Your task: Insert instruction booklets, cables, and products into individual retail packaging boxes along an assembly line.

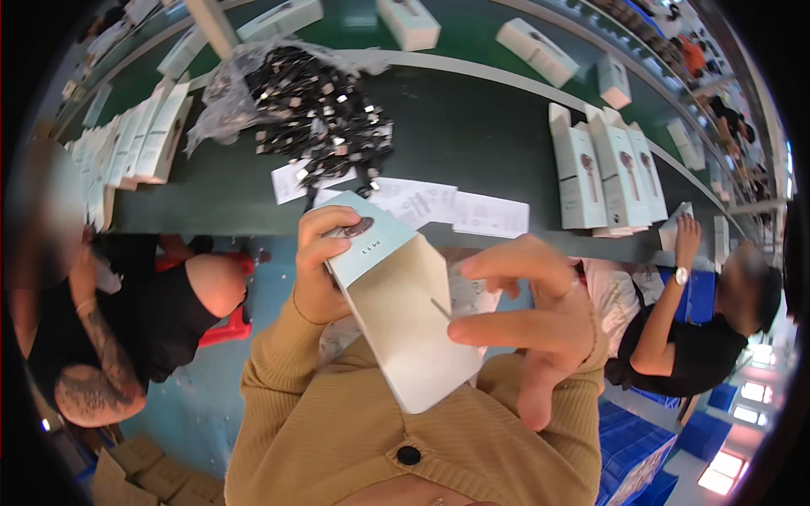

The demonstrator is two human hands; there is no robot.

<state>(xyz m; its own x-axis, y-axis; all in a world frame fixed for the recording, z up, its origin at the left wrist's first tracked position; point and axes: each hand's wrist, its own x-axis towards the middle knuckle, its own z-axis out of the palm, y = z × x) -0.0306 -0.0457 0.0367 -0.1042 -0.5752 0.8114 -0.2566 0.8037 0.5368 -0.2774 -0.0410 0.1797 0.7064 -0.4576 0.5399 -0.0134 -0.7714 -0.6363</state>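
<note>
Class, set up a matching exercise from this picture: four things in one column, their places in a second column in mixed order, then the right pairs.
Things:
1. pale box
2. pile of black cables
3. upright boxes
4. paper leaflets

Places:
A. standing in a row at the table's right
B. lying flat at the table's near edge
C. held in both hands
D. spilling from a clear bag at the table's middle

Pairs: 1-C, 2-D, 3-A, 4-B

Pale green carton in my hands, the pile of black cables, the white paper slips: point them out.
Pale green carton (405,325): head view, broad side panel.
Pile of black cables (325,114): head view, pile's middle.
White paper slips (489,215): head view, rightmost slip.
</note>
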